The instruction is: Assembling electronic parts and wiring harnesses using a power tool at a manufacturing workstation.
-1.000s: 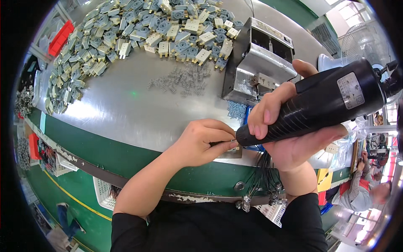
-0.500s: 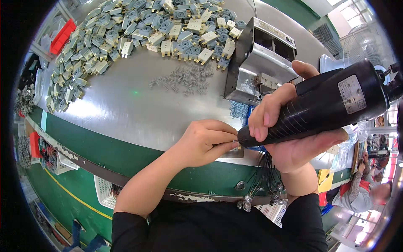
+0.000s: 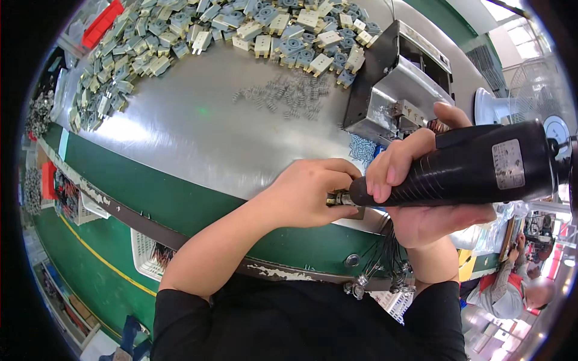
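My right hand (image 3: 421, 225) is wrapped around a thick black electric screwdriver (image 3: 463, 162), held nearly level with its tip pointing left. At that tip, my left hand (image 3: 313, 189) grips a small brass-coloured and dark metal part (image 3: 339, 198) between thumb and fingers. The screwdriver's nose touches or nearly touches the part, and the bit itself is hidden. Both hands are just above the front edge of the metal tabletop (image 3: 198, 141). Just beyond the screwdriver's nose lies a heap of small bluish screws (image 3: 362, 148).
A large pile of grey and cream plastic switch-like parts (image 3: 259, 30) covers the far table. Loose small springs (image 3: 289, 96) lie nearer. A metal fixture box (image 3: 397, 84) stands right of them. Black wires with round metal ends (image 3: 394, 259) hang over the front edge. Another person (image 3: 509, 289) sits at right.
The tabletop has shifted up and right in view. My left fingers have parted a little, so the brass-coloured part at the screwdriver's nose now shows. The right hand keeps its grip.
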{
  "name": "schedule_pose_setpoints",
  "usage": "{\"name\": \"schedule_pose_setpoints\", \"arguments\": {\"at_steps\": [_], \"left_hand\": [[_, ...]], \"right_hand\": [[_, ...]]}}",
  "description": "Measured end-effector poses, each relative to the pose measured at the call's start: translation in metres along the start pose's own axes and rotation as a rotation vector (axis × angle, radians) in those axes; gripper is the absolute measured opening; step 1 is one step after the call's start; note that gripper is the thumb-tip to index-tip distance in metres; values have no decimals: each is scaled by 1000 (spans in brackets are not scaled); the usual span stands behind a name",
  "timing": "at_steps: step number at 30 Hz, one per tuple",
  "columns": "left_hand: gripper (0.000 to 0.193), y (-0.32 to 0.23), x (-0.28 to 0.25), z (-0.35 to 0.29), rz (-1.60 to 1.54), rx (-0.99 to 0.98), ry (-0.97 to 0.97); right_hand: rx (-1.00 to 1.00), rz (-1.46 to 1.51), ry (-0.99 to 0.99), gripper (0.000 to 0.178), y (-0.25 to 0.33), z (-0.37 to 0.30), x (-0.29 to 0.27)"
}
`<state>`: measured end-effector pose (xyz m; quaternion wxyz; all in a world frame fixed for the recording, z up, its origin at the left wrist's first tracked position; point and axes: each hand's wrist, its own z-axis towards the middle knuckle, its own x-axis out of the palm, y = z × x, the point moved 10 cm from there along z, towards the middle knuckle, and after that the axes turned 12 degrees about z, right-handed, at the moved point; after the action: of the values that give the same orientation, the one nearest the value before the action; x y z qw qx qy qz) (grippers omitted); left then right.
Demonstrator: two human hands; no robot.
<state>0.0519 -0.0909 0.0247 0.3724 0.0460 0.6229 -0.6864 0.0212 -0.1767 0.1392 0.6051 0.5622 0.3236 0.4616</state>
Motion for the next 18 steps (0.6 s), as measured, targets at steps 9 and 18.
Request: {"name": "schedule_pose_setpoints", "arguments": {"at_steps": [9, 18], "left_hand": [[30, -1, -2, 1, 43, 54, -54], [30, -2, -2, 0, 72, 53, -46]], "right_hand": [[-100, 312, 59, 129, -13, -10, -12], [-140, 397, 107, 122, -9, -12, -12]]}}
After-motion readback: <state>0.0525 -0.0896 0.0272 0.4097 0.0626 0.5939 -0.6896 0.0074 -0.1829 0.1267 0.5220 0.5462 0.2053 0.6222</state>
